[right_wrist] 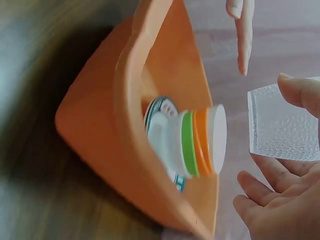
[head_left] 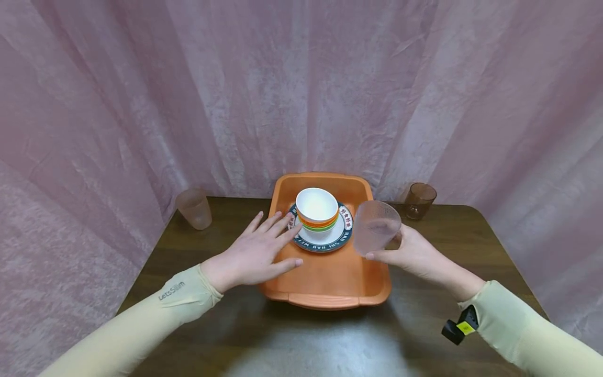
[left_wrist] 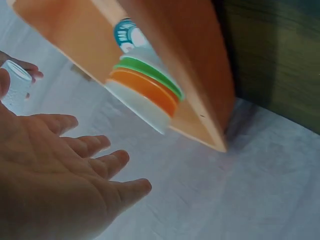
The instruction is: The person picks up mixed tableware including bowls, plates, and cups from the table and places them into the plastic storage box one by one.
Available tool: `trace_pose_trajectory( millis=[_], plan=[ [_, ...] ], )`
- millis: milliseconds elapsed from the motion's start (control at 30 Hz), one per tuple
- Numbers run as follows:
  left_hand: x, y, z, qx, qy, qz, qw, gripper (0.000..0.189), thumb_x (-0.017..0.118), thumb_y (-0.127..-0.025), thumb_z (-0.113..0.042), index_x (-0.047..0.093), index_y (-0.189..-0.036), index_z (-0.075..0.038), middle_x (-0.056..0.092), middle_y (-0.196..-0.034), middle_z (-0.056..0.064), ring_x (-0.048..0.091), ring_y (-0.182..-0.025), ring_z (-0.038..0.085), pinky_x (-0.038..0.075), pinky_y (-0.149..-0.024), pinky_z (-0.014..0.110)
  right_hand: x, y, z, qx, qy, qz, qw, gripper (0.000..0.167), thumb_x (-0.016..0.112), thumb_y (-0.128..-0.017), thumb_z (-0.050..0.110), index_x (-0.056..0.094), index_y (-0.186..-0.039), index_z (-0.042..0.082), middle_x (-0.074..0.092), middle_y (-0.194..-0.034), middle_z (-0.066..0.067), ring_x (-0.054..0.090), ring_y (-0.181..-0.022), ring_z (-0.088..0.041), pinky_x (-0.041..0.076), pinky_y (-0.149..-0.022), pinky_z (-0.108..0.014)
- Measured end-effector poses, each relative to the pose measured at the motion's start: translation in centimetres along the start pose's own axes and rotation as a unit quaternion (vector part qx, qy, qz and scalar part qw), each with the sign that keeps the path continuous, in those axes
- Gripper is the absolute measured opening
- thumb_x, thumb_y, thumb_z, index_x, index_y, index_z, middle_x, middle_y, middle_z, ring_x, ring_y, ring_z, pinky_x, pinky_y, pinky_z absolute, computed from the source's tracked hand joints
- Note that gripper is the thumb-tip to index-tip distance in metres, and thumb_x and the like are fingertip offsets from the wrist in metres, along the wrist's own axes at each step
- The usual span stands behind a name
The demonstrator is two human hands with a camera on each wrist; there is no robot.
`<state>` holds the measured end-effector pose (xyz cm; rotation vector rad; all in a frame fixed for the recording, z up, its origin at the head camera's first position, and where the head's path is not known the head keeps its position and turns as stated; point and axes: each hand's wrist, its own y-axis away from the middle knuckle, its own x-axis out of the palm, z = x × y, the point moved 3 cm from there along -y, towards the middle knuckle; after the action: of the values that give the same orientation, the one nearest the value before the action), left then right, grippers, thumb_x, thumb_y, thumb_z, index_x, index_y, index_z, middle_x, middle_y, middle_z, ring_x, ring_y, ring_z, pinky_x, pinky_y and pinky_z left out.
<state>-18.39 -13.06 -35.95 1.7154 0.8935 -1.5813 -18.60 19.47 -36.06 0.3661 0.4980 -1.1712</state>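
Note:
My right hand [head_left: 412,256] holds a clear textured plastic cup [head_left: 375,228] above the right side of an orange basin [head_left: 325,301]. In the right wrist view, thumb and fingers lie on opposite sides of that cup [right_wrist: 282,122]. My left hand [head_left: 256,251] hovers over the basin's left side with fingers spread, holding nothing. Inside the basin, a stack of bowls [head_left: 316,205], white on top with orange and green ones below, stands on a plate [head_left: 325,246] with a dark patterned rim. The left wrist view shows the left palm [left_wrist: 55,175] apart from the bowls.
A frosted pinkish cup [head_left: 194,209] stands at the back left of the wooden table [head_left: 226,335]. A brown see-through glass [head_left: 419,200] stands at the back right. Pink curtains [head_left: 301,94] hang right behind the table.

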Motion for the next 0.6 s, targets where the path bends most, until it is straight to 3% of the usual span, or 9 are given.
trace_pose_trajectory(
  millis=[167, 367, 600],
  plan=[
    [0.1, 1.1, 1.1, -0.017, 0.016, -0.004, 0.9997, 0.079, 0.038, -0.097, -0.074, 0.022, -0.162, -0.031, 0.017, -0.171, 0.002, 0.015, -0.159, 0.029, 0.004, -0.127, 0.058, 1.9, -1.5, 1.1, -0.028, -0.04, 0.019, 0.9986, 0.066, 0.086, -0.081, 0.03, 0.055, -0.137, 0.017, 0.062, -0.136, -0.002, 0.05, -0.137, -0.026, 0.033, -0.116, -0.051],
    [0.5, 1.7, 1.6, -0.025, 0.02, -0.01, 0.9994, 0.078, 0.037, -0.098, -0.073, 0.022, -0.162, -0.031, 0.017, -0.171, 0.002, 0.014, -0.159, 0.028, 0.007, -0.127, 0.058, 3.4, -3.0, 1.8, -0.035, -0.049, 0.034, 0.9976, 0.063, 0.089, -0.077, 0.03, 0.059, -0.132, 0.019, 0.066, -0.129, 0.001, 0.053, -0.132, -0.022, 0.034, -0.116, -0.049],
    [0.5, 1.7, 1.9, -0.032, 0.024, -0.009, 0.9992, 0.079, 0.032, -0.097, -0.075, 0.019, -0.162, -0.031, 0.016, -0.171, 0.001, 0.012, -0.159, 0.027, 0.007, -0.127, 0.058, 4.2, -3.5, 2.0, -0.034, -0.039, 0.041, 0.9978, 0.065, 0.09, -0.076, 0.03, 0.059, -0.132, 0.02, 0.066, -0.13, 0.001, 0.05, -0.134, -0.024, 0.034, -0.115, -0.049]
  ],
)
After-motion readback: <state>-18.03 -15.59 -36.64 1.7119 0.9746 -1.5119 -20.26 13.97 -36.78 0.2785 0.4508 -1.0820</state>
